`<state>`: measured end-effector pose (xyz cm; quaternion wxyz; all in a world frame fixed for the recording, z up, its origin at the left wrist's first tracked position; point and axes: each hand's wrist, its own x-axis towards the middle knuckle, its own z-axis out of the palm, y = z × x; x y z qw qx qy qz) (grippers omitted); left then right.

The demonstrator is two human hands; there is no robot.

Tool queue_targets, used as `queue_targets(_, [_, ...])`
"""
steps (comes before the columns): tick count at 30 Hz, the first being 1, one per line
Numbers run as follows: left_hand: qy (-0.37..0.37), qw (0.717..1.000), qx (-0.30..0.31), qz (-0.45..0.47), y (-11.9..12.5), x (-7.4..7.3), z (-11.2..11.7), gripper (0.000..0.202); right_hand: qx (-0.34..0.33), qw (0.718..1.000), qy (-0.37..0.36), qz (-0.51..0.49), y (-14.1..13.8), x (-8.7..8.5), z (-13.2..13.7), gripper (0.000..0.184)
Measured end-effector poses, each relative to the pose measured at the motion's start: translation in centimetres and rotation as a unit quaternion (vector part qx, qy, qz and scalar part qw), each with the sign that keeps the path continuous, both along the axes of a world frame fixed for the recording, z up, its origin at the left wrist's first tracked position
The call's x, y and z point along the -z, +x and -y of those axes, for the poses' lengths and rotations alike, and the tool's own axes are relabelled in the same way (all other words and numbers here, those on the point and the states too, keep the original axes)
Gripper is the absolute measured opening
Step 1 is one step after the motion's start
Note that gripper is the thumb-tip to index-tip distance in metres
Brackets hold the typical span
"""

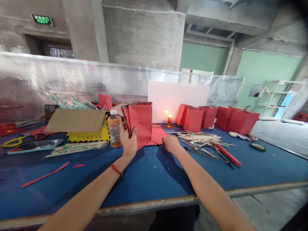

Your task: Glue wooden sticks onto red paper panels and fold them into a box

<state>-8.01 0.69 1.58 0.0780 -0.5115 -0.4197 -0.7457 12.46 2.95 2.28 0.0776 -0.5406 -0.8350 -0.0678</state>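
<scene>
My left hand (129, 141) is closed around the left side of a red paper box (141, 123) with a dark frame along its top and side edges. The box stands upright on the blue table. To its right lie flat red paper sheets (158, 134). My right hand (170, 143) has its fingers curled at the right edge of these sheets, apparently gripping that edge; the fingertips are partly hidden. Just left of my left hand stands a bottle of orange drink (114, 128). Behind the sheets a lit red candle (169, 120) burns in front of a white board (178, 96).
Thin wooden sticks (202, 139) and a red rod (228, 154) lie right of my right hand. Several red paper boxes (194, 118) stand behind them. Green tape (257, 147) lies far right. Leftward are a yellow carton (88, 136), yellow-handled scissors (14, 141) and a red paper strip (45, 175).
</scene>
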Motion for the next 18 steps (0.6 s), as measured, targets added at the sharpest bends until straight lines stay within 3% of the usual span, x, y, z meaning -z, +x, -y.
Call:
queue_targets(3, [0.002, 1.000, 0.000, 0.002, 0.1, -0.2, 0.2, 0.033, -0.009, 0.999, 0.017, -0.028, 0.1, -0.2, 0.0, 0.025])
queue_targets(5, [0.004, 1.000, -0.001, -0.003, 0.2, -0.3, 0.3, 0.033, -0.109, 0.989, -0.021, -0.093, -0.6, 0.3, 0.1, 0.021])
queue_targets(7, [0.004, 1.000, -0.005, -0.005, 0.2, -0.5, 0.5, 0.034, -0.248, 0.947, -0.112, -0.173, -1.7, 1.1, 0.3, 0.021])
queue_targets(9, [0.003, 1.000, -0.013, -0.002, 0.1, -0.6, 0.6, 0.036, -0.333, 0.898, -0.193, -0.212, -2.7, 1.7, 0.6, 0.019])
queue_targets(12, [-0.001, 1.000, -0.019, 0.001, 0.1, -0.7, 0.6, 0.037, -0.337, 0.892, -0.213, -0.211, -3.3, 2.1, 0.8, 0.016])
queue_targets(18, [0.004, 1.000, -0.001, 0.004, 0.3, -0.7, 0.6, 0.034, -0.256, 0.941, -0.166, -0.146, -2.5, 1.2, 0.8, 0.017])
